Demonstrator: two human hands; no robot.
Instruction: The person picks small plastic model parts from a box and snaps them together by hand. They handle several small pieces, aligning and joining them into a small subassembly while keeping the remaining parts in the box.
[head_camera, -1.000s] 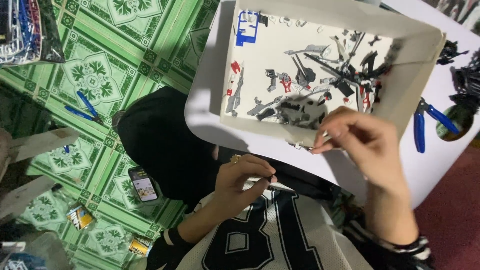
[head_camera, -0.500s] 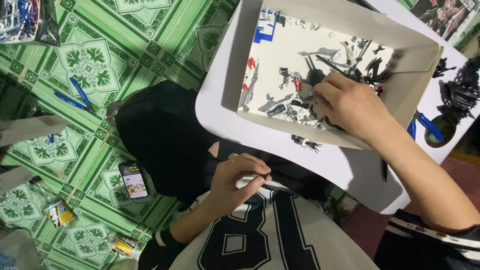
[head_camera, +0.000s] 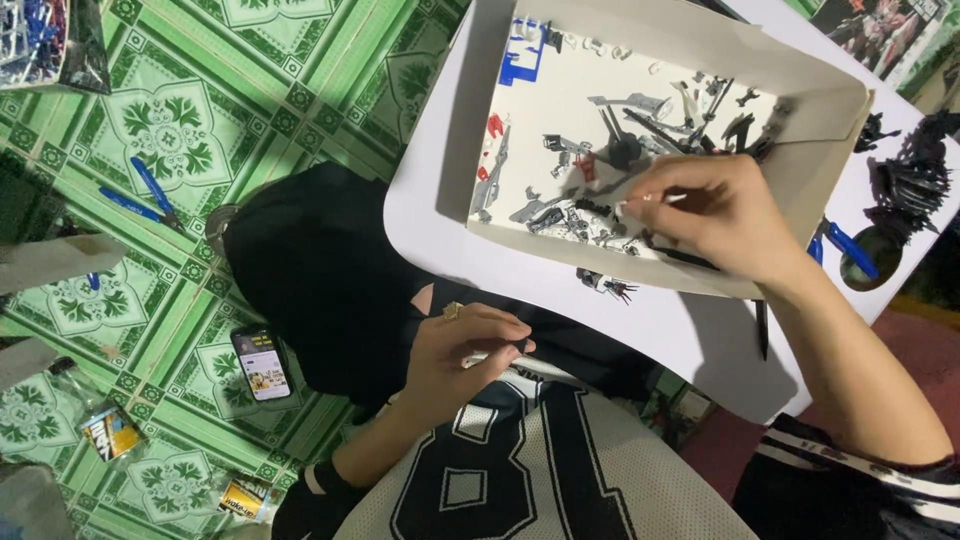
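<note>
Right hand (head_camera: 715, 215) was in the white cardboard box (head_camera: 800, 150), grip pinched on a tiny model part (head_camera: 622, 208) among the loose pieces. Left hand (head_camera: 460, 355) had its grip clamped on a thin dark tool (head_camera: 505, 350) over the lap.

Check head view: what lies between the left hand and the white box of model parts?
Bare white table edge and a small black part just outside the white box. Left hand sits below them, over the lap.

Head view — steeply downward, close.
</note>
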